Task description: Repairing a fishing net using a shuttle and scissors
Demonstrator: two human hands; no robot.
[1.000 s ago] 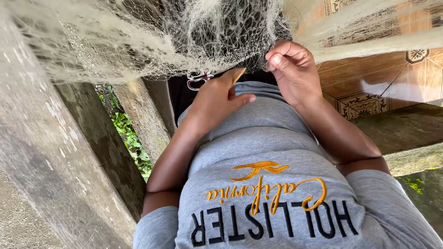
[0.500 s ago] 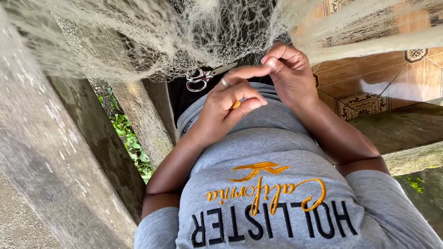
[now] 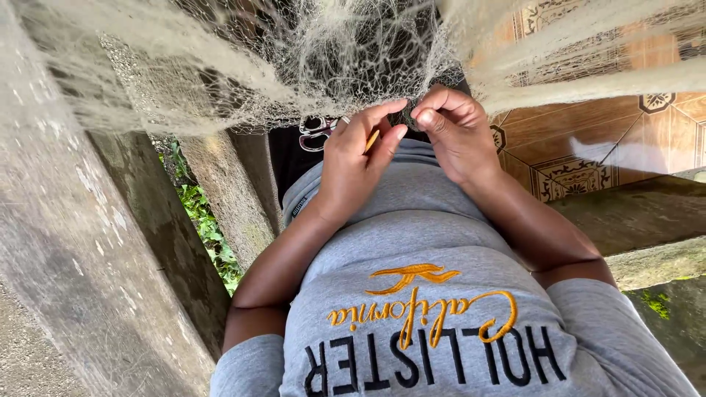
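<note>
A grey concrete post point(image 3: 81, 242) slants down the left side, with green plants point(image 3: 206, 235) showing in the gap beside it. Above, a pale net point(image 3: 243, 66) hangs across the top, bunched thick near the middle. The left hand point(image 3: 357, 165) is curled narrow around a thin yellow tool point(image 3: 372, 140), which pokes out between thumb and forefinger, its tip at the net's lower edge. Just beside it, nearly touching, the right hand point(image 3: 456, 132) pinches a bit of net between fingertips. Both rest against a grey shirt point(image 3: 419, 294). Patterned brown tiles point(image 3: 610, 140) lie to the right.
</note>
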